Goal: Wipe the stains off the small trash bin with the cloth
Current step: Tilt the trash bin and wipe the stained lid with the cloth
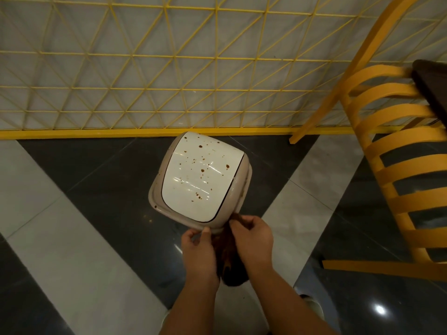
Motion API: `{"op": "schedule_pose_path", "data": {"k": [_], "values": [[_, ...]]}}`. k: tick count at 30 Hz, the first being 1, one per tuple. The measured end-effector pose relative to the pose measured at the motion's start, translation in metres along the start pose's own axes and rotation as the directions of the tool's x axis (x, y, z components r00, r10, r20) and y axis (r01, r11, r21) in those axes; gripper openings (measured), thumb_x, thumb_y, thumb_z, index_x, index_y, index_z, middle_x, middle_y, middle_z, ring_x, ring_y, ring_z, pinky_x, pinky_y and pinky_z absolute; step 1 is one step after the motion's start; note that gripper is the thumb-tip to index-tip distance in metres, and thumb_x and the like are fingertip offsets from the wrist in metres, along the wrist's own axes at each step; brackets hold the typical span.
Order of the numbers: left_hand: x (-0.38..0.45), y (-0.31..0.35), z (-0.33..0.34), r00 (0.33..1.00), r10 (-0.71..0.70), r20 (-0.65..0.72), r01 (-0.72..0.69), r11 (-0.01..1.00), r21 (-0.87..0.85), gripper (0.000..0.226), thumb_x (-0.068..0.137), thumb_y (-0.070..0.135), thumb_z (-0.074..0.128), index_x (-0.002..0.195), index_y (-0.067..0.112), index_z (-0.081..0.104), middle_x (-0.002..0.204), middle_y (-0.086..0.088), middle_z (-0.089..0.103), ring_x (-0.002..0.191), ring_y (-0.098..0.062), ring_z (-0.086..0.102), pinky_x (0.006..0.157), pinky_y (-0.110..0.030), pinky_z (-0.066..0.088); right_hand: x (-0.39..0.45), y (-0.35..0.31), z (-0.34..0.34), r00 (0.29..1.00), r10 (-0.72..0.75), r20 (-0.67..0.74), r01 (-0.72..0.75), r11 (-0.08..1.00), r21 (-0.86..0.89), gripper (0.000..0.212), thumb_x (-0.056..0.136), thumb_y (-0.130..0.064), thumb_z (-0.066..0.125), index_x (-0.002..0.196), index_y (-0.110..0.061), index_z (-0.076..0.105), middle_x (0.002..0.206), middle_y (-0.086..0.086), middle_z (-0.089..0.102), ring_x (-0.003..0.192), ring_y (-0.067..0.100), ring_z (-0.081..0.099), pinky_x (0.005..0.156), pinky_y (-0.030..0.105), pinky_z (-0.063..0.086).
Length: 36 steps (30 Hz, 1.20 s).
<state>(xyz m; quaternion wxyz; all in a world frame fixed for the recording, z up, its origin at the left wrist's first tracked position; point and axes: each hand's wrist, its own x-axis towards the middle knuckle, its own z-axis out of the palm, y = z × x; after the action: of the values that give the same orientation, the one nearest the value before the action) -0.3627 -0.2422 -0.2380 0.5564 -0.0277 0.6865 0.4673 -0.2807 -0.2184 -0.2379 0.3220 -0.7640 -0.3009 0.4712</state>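
Note:
The small trash bin [200, 177] stands on the floor, seen from above: a beige body with a white domed lid speckled with several brown stains. Just in front of it both hands hold a dark brown cloth [228, 257], which hangs down between them. My left hand [199, 250] pinches the cloth's left edge, its thumb touching the bin's near rim. My right hand [251, 238] grips the cloth's upper right edge beside the bin's near corner.
A yellow wire lattice fence [169, 68] with a yellow base bar runs behind the bin. A yellow slatted chair [396, 165] stands at the right. The floor has glossy dark tiles and pale stripes [60, 226].

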Motion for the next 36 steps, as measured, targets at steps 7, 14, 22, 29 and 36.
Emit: {"op": "schedule_pose_path", "data": {"k": [7, 14, 22, 29, 36], "values": [[-0.003, 0.003, 0.002, 1.000, 0.030, 0.009, -0.029, 0.999, -0.024, 0.016, 0.097, 0.014, 0.053, 0.109, 0.024, 0.050, 0.117, -0.011, 0.061, 0.106, -0.029, 0.062, 0.096, -0.046, 0.050, 0.005, -0.029, -0.012, 0.968, -0.251, -0.014, 0.251, 0.968, -0.009, 0.016, 0.091, -0.025, 0.062, 0.102, -0.035, 0.061, 0.090, -0.021, 0.062, 0.085, -0.004, 0.059, 0.070, 0.010, 0.045], [-0.006, 0.003, -0.001, 1.000, -0.024, -0.003, 0.024, 0.999, 0.042, 0.015, 0.094, 0.026, 0.056, 0.095, 0.040, 0.053, 0.110, -0.009, 0.066, 0.101, -0.031, 0.064, 0.092, -0.053, 0.052, -0.024, 0.002, -0.003, 0.872, -0.474, 0.122, 0.490, 0.844, -0.217, 0.022, 0.087, -0.023, 0.065, 0.099, -0.042, 0.061, 0.098, -0.018, 0.064, 0.092, -0.006, 0.058, 0.085, 0.014, 0.049], [-0.010, 0.009, 0.005, 1.000, 0.014, 0.021, -0.012, 0.997, -0.083, 0.019, 0.096, 0.008, 0.052, 0.102, 0.025, 0.050, 0.118, -0.012, 0.060, 0.110, -0.028, 0.060, 0.099, -0.045, 0.048, 0.021, -0.074, -0.011, 0.888, -0.460, -0.012, 0.449, 0.872, -0.198, 0.023, 0.090, -0.032, 0.060, 0.113, -0.035, 0.062, 0.105, -0.017, 0.058, 0.097, 0.001, 0.056, 0.091, 0.024, 0.047], [-0.013, 0.008, 0.004, 0.999, 0.020, 0.035, -0.019, 0.999, -0.028, 0.015, 0.098, 0.016, 0.051, 0.095, 0.031, 0.050, 0.109, -0.013, 0.064, 0.101, -0.032, 0.064, 0.091, -0.054, 0.052, -0.020, -0.014, -0.005, 0.857, -0.486, 0.168, 0.514, 0.799, -0.312, 0.020, 0.089, -0.028, 0.062, 0.106, -0.038, 0.064, 0.104, -0.014, 0.063, 0.090, -0.005, 0.056, 0.084, 0.010, 0.045], [-0.011, 0.009, 0.005, 0.999, 0.041, 0.035, -0.038, 0.997, -0.073, 0.020, 0.097, 0.008, 0.051, 0.098, 0.028, 0.050, 0.120, -0.014, 0.060, 0.111, -0.028, 0.061, 0.101, -0.045, 0.047, 0.029, -0.075, -0.013, 0.901, -0.431, -0.037, 0.411, 0.880, -0.238, 0.026, 0.091, -0.034, 0.059, 0.117, -0.032, 0.062, 0.111, -0.013, 0.061, 0.100, 0.004, 0.058, 0.092, 0.032, 0.052]]}}
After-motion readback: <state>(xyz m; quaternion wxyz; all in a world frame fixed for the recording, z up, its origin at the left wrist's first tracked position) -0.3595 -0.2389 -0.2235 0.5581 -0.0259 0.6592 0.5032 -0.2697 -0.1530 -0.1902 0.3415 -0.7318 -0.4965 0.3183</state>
